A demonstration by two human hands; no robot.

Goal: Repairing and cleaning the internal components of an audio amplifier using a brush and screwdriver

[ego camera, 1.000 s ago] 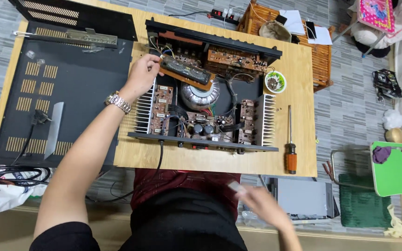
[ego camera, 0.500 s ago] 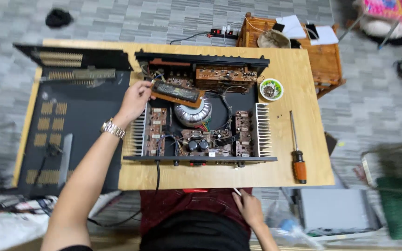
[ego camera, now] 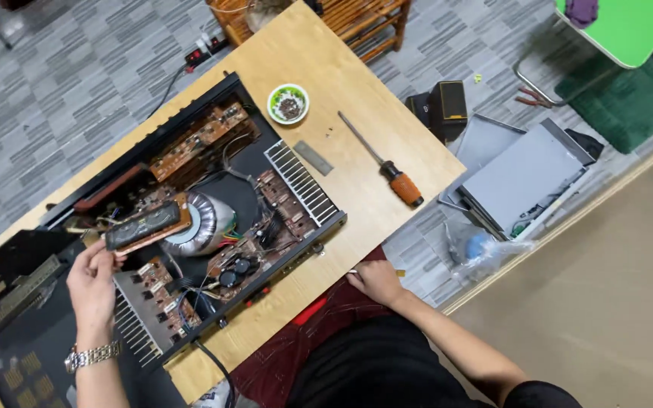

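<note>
An open black amplifier chassis lies on the wooden table, showing brown circuit boards, finned heat sinks and a round transformer. My left hand, with a metal watch at the wrist, grips the left end of a long brown display board lifted above the chassis on its wires. My right hand rests at the near table edge, fingers closed on a small thin tool whose tip pokes out to the left.
An orange-handled screwdriver, a small grey metal plate and a green-rimmed bowl of screws lie right of the chassis. The black cover lies at left. On the floor are a grey case, a power strip and a wooden crate.
The view has swung, so the table now looks tilted. My left hand keeps hold of the display board. My right hand has risen from my lap to the table's near edge.
</note>
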